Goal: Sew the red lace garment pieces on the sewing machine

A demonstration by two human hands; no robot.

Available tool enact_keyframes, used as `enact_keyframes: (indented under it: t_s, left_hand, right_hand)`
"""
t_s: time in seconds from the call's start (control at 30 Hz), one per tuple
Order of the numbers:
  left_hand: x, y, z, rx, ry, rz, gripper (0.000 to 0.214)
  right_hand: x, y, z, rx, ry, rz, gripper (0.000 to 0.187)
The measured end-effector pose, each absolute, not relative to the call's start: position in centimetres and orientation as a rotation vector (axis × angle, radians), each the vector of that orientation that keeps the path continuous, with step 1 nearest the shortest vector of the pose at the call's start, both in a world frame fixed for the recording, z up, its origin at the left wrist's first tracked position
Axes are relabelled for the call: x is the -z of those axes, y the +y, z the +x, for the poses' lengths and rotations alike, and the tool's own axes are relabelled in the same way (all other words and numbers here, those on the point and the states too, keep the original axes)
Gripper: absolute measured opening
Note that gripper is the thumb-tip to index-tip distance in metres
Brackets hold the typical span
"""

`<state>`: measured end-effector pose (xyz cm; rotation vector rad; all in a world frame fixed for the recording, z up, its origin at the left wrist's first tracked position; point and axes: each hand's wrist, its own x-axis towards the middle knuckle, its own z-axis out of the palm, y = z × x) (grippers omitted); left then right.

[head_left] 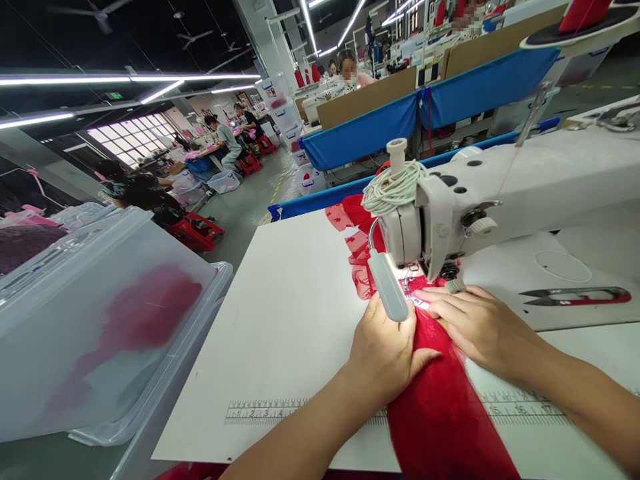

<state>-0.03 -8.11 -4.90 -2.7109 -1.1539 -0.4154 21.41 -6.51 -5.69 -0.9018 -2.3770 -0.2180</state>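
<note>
A long strip of sheer red fabric (445,413) runs from the table's front edge up under the head of a white sewing machine (540,180). My left hand (385,347) rests on the fabric's left side, thumb spread out across it; a grey lamp (389,287) hides some fingertips. To its right, my right hand (475,323) lies on the fabric with fingers stretched towards the needle area. A small white label (419,303) with a dark mark shows at its fingertips. Beyond the needle, ruffled red fabric (357,247) spreads on the white table (280,300).
Thread snips (575,296) lie on the machine bed at right. A printed ruler (265,412) crosses the table front. A translucent bin (100,333) with red material stands at left. Blue cloth troughs (365,153) and several people at other stations are behind.
</note>
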Motion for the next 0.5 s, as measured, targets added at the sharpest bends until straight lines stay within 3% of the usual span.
enact_keyframes:
  t_s: [0.3,0.5]
  left_hand:
    - [5.0,-7.8,-0.1,0.461,-1.138,-2.684,0.064]
    - [4.8,-8.0,0.0,0.547,-1.141,-2.624,0.055]
  right_hand:
    - [5.6,-6.4,21.3,0.206,-2.389,-0.931,0.039]
    - [7.3,-6.0,21.6,0.387,-2.260,-0.799,0.037]
